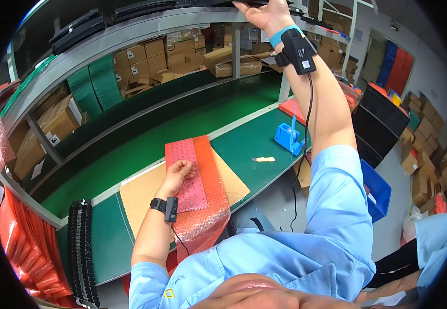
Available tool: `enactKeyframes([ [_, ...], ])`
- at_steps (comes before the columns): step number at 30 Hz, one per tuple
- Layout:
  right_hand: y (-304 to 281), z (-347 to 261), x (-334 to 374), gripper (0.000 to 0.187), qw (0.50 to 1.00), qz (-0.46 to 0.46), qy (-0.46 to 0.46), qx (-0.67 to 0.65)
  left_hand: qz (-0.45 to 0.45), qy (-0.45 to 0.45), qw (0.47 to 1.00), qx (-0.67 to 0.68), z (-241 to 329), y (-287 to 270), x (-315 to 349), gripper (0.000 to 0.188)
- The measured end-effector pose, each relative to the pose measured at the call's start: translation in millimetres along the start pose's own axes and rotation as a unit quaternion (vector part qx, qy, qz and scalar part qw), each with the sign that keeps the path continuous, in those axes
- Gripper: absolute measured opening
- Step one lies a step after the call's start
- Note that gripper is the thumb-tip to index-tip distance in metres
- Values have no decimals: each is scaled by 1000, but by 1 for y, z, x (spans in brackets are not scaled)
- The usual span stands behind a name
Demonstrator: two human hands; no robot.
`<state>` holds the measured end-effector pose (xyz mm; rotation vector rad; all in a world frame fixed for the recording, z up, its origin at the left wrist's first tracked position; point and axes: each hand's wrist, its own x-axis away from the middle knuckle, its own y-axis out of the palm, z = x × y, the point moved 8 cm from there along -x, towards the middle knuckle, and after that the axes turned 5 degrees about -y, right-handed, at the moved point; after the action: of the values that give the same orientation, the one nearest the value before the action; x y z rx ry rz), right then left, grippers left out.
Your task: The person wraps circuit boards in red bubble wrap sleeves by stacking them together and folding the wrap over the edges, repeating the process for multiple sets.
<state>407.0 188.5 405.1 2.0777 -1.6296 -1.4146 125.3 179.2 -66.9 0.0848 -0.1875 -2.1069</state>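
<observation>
My left hand (pixel 178 174) rests on a pink bubble-wrap bag (pixel 186 172) that lies on a larger red bubble-wrap sheet (pixel 210 195), over a brown cardboard sheet (pixel 141 193) on the green workbench (pixel 244 139). Its fingers are curled against the bag's edge. My right hand (pixel 264 15) is raised to the upper shelf (pixel 131 36) and touches a flat black item (pixel 257 2) at the top edge of the picture; the grip is partly cut off. Both wrists carry black strapped devices.
A row of black flat items (pixel 82 252) stands at the bench's left end beside red bubble bags (pixel 22 252). A blue tape dispenser (pixel 289 138) and a small beige piece (pixel 263 159) lie on the bench. Cardboard boxes fill the lower shelf; blue bin (pixel 378 190) at right.
</observation>
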Motion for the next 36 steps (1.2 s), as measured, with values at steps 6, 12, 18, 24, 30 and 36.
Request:
enactKeyframes([
  [6, 10, 2, 13, 41, 998, 54, -32, -23, 0, 6, 1000, -4, 4, -4, 6, 15],
  [12, -37, -14, -30, 44, 989, -92, 93, -65, -18, 7, 1000, -3, 3, 11, -9, 15],
  [18, 29, -9, 30, 46, 997, 38, -27, -56, 5, 18, 1000, -1, 5, 1, 1, 17],
  [24, 31, -14, 30, 47, 993, 37, -6, -114, -3, 19, 1000, 1, 4, 1, -1, 16],
  [30, -2, -38, -2, 50, 983, -79, 104, -126, -19, 19, 1000, -7, 5, 16, -12, 15],
  [36, 42, -22, 34, 56, 994, 53, -17, -90, 3, 18, 1000, -7, 5, 1, -3, 15],
])
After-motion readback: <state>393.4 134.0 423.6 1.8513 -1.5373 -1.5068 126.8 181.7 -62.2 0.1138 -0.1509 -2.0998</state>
